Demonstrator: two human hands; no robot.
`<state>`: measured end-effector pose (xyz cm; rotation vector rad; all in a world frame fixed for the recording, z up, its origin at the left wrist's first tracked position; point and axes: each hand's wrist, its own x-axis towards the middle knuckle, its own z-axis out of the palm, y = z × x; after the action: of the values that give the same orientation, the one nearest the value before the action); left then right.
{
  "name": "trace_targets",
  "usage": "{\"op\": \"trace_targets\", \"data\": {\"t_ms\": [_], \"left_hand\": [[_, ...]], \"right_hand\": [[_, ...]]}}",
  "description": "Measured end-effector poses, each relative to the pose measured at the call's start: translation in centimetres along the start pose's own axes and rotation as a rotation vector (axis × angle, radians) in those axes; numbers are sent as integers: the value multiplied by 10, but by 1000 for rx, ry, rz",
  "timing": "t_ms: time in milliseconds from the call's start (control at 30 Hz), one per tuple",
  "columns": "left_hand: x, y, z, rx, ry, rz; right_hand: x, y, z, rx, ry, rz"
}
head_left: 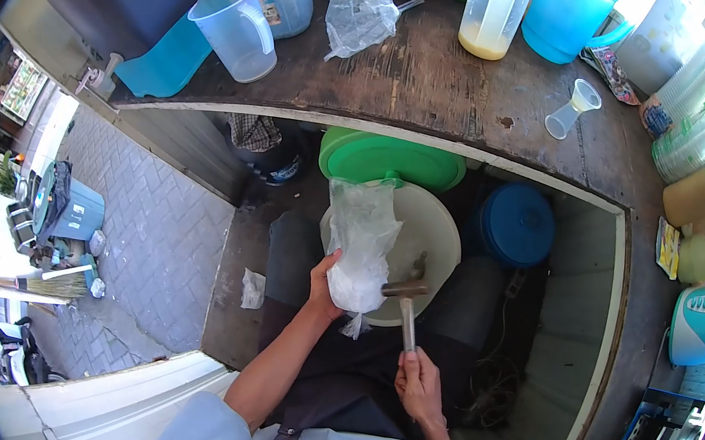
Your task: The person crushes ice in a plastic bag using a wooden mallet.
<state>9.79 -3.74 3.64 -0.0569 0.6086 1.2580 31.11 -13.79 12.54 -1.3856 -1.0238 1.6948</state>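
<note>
My left hand (325, 286) grips the side of a clear plastic bag (359, 261) with a whitish, ice-like lump in its lower part. In my right hand (421, 388) is a hammer (408, 315), held by its light handle. The hammer's head touches or nearly touches the right side of the bag. Both are over a large white bucket (444, 232), which stands between my knees. A green lid (391, 161) leans behind the bucket's rim.
A wooden counter (406, 85) runs across the top, bearing a clear jug (239, 31), a blue pitcher (566, 21) and a small strainer (574, 109). A blue lidded container (517, 224) stands right of the bucket. A dark bin is at the back left.
</note>
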Motion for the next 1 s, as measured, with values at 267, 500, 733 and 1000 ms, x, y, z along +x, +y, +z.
{"op": "trace_targets", "data": {"t_ms": [267, 500, 733, 1000], "left_hand": [[4, -7, 10, -207, -22, -99], [0, -2, 5, -174, -45, -140], [1, -8, 7, -66, 37, -87], [12, -20, 9, 332, 163, 177]], "right_hand": [[14, 17, 2, -10, 17, 100], [12, 15, 2, -31, -30, 127], [19, 0, 8, -185, 32, 148], [8, -17, 31, -547, 135, -388]]}}
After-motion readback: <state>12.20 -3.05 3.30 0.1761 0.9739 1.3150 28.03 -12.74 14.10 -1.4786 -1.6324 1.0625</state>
